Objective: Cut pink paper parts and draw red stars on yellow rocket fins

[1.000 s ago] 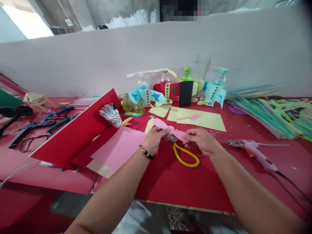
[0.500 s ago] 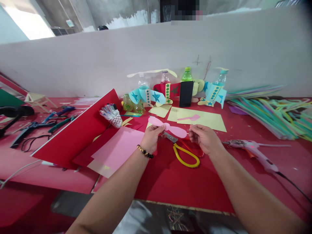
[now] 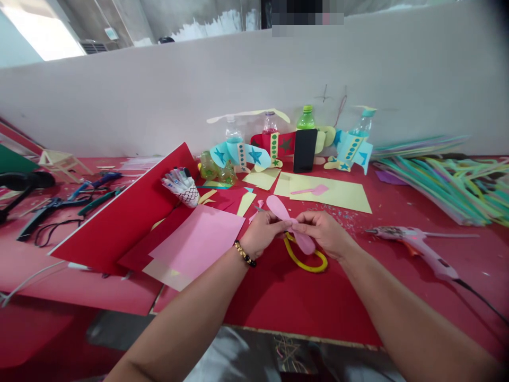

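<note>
Between my hands is a pink paper propeller point(image 3: 304, 243), its two rounded blades slanting from upper left to lower right. My left hand point(image 3: 264, 233) pinches it near the narrow middle from the left. From the right, my right hand point(image 3: 324, 231) also has thumb and fingers closed on the middle. Below lie scissors with a yellow handle point(image 3: 308, 268); their blades are mostly hidden by my hands and the paper. Small pink paper scraps point(image 3: 260, 203) rest just beyond my left hand. A pink spoon-shaped cutout point(image 3: 316, 190) lies on the cream paper point(image 3: 345, 196) farther back.
Bottle airplanes point(image 3: 352, 146) and a black phone point(image 3: 305, 151) stand along the back wall. At right are a glue gun point(image 3: 417, 246) and long balloons point(image 3: 449, 185). Left are pink sheets point(image 3: 199, 239), a cup of markers point(image 3: 185, 191), a red board point(image 3: 123, 217) and pliers point(image 3: 51, 212).
My right hand has moved left and taken hold of the propeller's middle. The propeller has turned steeper and shifted right, with my left hand moving along.
</note>
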Demonstrator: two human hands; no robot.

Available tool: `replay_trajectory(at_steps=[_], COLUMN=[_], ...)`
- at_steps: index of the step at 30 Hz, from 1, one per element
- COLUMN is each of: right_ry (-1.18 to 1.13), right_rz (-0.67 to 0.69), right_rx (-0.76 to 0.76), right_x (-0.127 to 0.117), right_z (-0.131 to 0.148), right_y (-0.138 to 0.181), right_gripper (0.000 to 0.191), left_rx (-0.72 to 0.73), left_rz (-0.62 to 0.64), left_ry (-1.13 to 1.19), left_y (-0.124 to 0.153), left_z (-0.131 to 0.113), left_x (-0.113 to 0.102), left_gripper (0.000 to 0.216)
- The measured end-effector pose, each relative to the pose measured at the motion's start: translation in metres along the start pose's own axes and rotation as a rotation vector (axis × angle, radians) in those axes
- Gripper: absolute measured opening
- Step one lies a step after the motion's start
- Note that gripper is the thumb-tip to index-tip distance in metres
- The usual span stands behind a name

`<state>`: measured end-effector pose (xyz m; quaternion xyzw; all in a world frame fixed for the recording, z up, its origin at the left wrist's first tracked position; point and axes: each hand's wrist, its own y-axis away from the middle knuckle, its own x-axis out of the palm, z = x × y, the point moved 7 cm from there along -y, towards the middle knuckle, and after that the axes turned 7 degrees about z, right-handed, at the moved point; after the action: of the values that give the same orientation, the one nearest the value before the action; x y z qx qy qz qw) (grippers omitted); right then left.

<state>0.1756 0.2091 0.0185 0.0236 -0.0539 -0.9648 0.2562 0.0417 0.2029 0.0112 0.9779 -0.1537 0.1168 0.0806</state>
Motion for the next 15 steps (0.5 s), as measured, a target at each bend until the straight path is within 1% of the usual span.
replay_trajectory(at_steps=[4,7,15], right_ry=[0.06,0.079,0.03], right_rz=[0.0,0.02,0.072], right_rx=[0.008,0.022,0.043], right_x=[0.001,0.003,0.004], right_z=[0.002,0.003,0.0], right_y=[0.001,0.002,0.003], right_gripper=[0.03,0.029,0.028], left_rx=[0.02,0.046,0.115], left_rz=[-0.028,-0.059,-0.19], left_ry=[0.007,0.032,0.124], left_y=[-0.002,-0.002,-0.001], left_z=[0.003,-0.002,-0.017], left_x=[-0.003,-0.008,-0.034], left_gripper=[0.033,0.034,0.037])
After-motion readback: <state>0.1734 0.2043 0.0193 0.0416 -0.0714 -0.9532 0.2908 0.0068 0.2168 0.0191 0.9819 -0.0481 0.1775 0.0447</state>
